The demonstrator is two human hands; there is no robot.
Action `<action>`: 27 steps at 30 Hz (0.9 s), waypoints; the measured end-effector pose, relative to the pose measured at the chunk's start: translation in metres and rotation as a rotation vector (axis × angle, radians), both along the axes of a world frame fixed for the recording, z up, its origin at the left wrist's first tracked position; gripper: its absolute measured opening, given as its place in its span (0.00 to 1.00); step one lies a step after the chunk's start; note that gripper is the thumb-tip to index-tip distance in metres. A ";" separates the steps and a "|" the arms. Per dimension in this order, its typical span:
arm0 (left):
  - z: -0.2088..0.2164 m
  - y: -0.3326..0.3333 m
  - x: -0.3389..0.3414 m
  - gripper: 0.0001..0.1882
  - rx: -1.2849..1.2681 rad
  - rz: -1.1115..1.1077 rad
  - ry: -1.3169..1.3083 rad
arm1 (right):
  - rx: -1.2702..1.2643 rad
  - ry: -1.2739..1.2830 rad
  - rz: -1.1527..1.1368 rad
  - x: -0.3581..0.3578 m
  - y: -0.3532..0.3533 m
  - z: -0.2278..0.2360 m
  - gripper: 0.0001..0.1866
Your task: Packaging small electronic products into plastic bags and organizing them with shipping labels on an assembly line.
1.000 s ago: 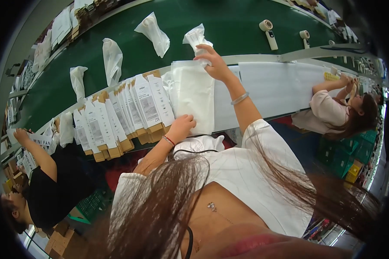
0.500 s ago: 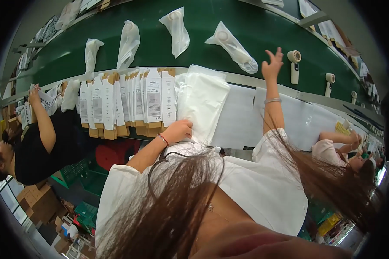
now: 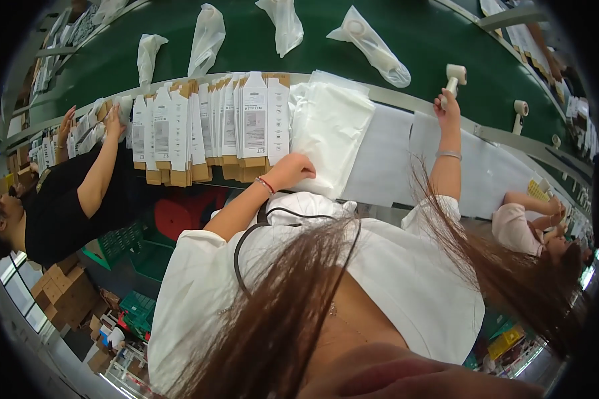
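Observation:
My right hand (image 3: pixel 448 106) is raised over the near side of the green belt, closed round the handle of a cream handheld mini fan (image 3: pixel 456 72) whose round head points up and away. My left hand (image 3: pixel 294 171) rests at the near left edge of a stack of translucent white plastic bags (image 3: pixel 334 123), its fingers curled against the edge of the top bag. Just left of the stack stand several flat white-and-brown folded cartons (image 3: pixel 253 123) in a row. Beyond them on the belt lies a bagged fan (image 3: pixel 371 46).
Another bare fan (image 3: pixel 520 116) lies farther right on the green belt (image 3: pixel 419 33). A metal rail (image 3: pixel 406 101) runs between belt and grey worktop (image 3: pixel 379 156). A co-worker in black (image 3: pixel 63 213) handles packages at left; another person (image 3: pixel 519 229) works at right.
My right hand has gone from spread fingers beside the fan to gripping its handle, and the fan is lifted and tilted. My left hand stays at the bags. The whole view has shifted.

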State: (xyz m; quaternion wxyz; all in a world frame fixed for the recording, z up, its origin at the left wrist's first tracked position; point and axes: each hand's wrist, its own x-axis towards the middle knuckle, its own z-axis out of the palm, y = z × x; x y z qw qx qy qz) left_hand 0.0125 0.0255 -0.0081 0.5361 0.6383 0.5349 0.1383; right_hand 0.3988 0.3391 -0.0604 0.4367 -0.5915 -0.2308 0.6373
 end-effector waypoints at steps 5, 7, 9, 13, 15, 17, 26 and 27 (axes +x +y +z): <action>0.007 0.014 -0.005 0.06 -0.135 0.194 -0.096 | 0.129 0.152 0.339 -0.087 -0.161 0.060 0.18; 0.006 0.017 -0.006 0.07 -0.183 0.307 -0.197 | 0.125 0.111 0.411 -0.109 -0.222 0.075 0.20; 0.006 0.018 -0.006 0.08 -0.207 0.356 -0.250 | 0.173 -0.005 0.579 -0.127 -0.271 0.084 0.23; 0.009 0.019 -0.010 0.08 -0.145 0.384 -0.604 | 0.171 -0.236 0.777 -0.164 -0.323 0.105 0.25; 0.005 0.017 -0.013 0.08 -0.204 0.460 -0.634 | 0.174 -0.301 0.749 -0.170 -0.335 0.106 0.25; 0.002 0.014 -0.017 0.08 -0.327 0.634 -0.682 | 0.176 -0.416 0.710 -0.175 -0.345 0.105 0.25; 0.007 0.006 -0.030 0.09 -0.009 0.542 -0.319 | 0.236 -0.511 0.639 -0.183 -0.362 0.109 0.26; 0.010 0.008 -0.034 0.09 -0.040 0.509 -0.317 | 0.187 -0.464 0.643 -0.183 -0.363 0.114 0.26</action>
